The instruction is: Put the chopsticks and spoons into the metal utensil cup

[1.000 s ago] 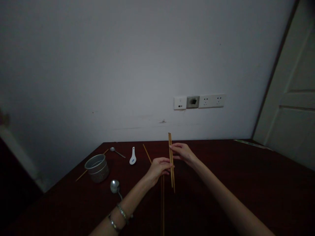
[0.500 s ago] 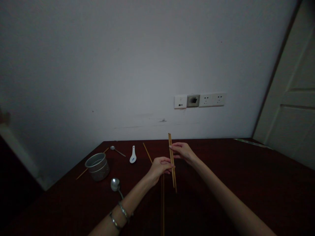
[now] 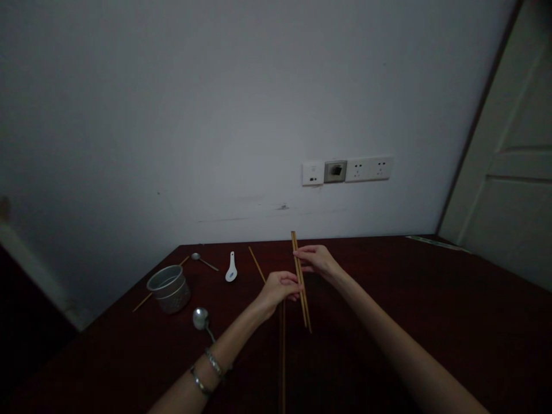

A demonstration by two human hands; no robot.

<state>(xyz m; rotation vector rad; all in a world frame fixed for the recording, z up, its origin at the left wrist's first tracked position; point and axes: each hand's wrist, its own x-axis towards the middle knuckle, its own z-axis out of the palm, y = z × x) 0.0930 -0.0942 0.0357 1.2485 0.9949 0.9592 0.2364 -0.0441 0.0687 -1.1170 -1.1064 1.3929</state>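
A pair of wooden chopsticks (image 3: 305, 305) is held up nearly upright, side by side, over the table. My left hand (image 3: 280, 289) pinches them around their middle. Higher up, my right hand (image 3: 317, 259) grips the same pair near the upper ends with thumb and fingertips. Another chopstick (image 3: 257, 264) lies on the table behind my left hand, partly hidden by it. Below that hand, more chopsticks (image 3: 282, 356) run toward the near edge of the view; how many is hard to make out in the dark.
On the left of the dark red table (image 3: 379, 299) stands a metal pot (image 3: 169, 290), with a chopstick (image 3: 143, 301) lying behind it. Nearby are a small metal spoon (image 3: 205, 262), a white soup spoon (image 3: 232, 268) and a larger metal spoon (image 3: 200, 319). A wall (image 3: 241, 144) rises behind.
The view has shifted slightly. Both hands still hold the chopsticks, which lean a little more, their upper ends tipped slightly left.
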